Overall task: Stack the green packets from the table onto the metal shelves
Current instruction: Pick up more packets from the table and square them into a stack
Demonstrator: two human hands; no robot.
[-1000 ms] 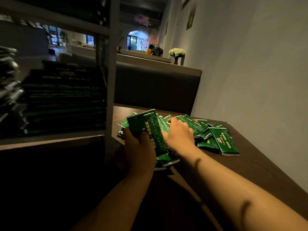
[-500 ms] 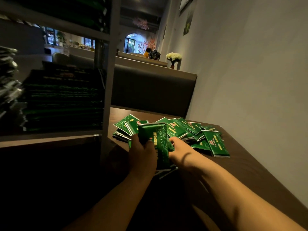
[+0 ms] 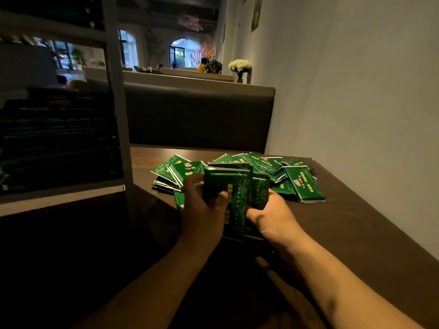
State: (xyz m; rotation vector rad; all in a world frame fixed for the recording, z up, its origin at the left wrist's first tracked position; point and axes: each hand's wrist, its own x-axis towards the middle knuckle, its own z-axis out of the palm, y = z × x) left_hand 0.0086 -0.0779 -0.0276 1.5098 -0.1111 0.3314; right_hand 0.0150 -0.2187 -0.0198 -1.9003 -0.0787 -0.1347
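A loose pile of green packets [image 3: 280, 173] lies on the dark wooden table [image 3: 356, 224]. My left hand [image 3: 202, 214] grips a small bundle of green packets [image 3: 234, 188] held upright above the near edge of the pile, thumb across its front. My right hand [image 3: 273, 216] holds another packet [image 3: 260, 192] against the right side of that bundle. To the left stands the metal shelf [image 3: 61, 193], with tall stacks of green packets [image 3: 59, 141] lying flat on it.
A grey upright post [image 3: 118, 110] of the shelf stands between the stacks and the table. A padded bench back [image 3: 199, 119] runs behind the table. A plain wall [image 3: 356, 103] borders the table on the right.
My right hand left the pile and came back with a packet, bringing it up beside the bundle. My left hand raised the bundle a little and holds it more upright.
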